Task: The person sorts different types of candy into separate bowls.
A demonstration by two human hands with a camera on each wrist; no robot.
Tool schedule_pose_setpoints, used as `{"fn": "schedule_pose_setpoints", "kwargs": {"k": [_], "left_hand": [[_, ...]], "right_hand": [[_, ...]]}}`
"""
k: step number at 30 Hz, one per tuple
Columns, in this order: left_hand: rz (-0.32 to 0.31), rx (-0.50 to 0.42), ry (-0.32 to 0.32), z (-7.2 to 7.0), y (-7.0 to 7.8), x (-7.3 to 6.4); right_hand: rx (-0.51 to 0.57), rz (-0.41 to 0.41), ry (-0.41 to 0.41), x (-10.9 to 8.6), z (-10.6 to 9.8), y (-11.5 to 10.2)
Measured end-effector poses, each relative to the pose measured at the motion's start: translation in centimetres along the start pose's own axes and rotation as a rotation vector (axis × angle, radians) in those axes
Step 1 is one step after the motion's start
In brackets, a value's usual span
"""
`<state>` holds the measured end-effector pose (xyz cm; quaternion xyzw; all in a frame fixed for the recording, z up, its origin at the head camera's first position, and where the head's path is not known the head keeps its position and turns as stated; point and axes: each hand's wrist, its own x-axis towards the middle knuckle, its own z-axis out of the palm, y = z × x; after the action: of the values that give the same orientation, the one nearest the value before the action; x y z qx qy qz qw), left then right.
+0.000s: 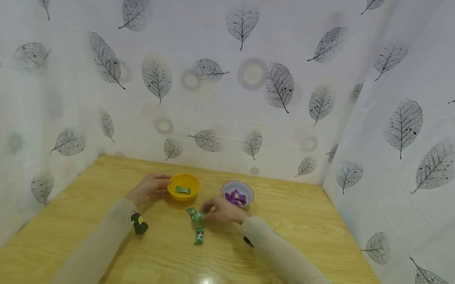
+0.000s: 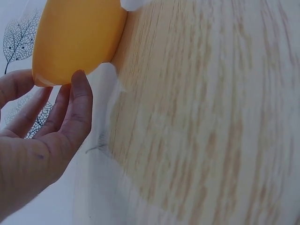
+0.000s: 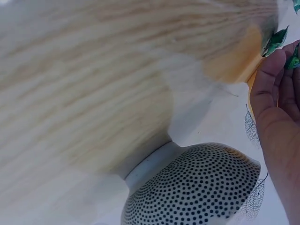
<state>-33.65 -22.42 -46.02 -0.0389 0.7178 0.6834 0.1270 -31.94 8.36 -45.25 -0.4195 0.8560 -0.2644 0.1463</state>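
Note:
My left hand holds the side of a yellow bowl, its thumb and fingertips against the outer wall near the rim in the left wrist view. Inside that bowl lies one green wrapped candy. With thumb and fingers my right hand pinches another green candy low over the table. A green candy lies just left of the pinched one, and one more green candy rests nearer to me.
A small dotted bowl holding several purple wrapped candies stands behind my right hand. Under everything is a wood-grain table. Leaf-print sheeting hangs along its back and sides.

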Motion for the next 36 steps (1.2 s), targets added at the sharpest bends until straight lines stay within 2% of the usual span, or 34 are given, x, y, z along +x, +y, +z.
{"fn": "schedule_pose_setpoints", "kwargs": {"k": [10, 20, 27, 36], "left_hand": [[0.004, 0.009, 0.01, 0.0, 0.0, -0.3], [-0.003, -0.012, 0.014, 0.3, 0.1, -0.3], [-0.002, -0.043, 0.008, 0.3, -0.2, -0.1], [0.001, -0.05, 0.015, 0.3, -0.2, -0.2]], "right_hand": [[0.07, 0.027, 0.027, 0.8, -0.2, -0.2], [0.174, 0.012, 0.168, 1.5, -1.0, -1.0], [0.147, 0.045, 0.223, 2.1, -1.1, -1.3], [0.176, 0.083, 0.25, 2.7, -1.3, -2.0]]}}
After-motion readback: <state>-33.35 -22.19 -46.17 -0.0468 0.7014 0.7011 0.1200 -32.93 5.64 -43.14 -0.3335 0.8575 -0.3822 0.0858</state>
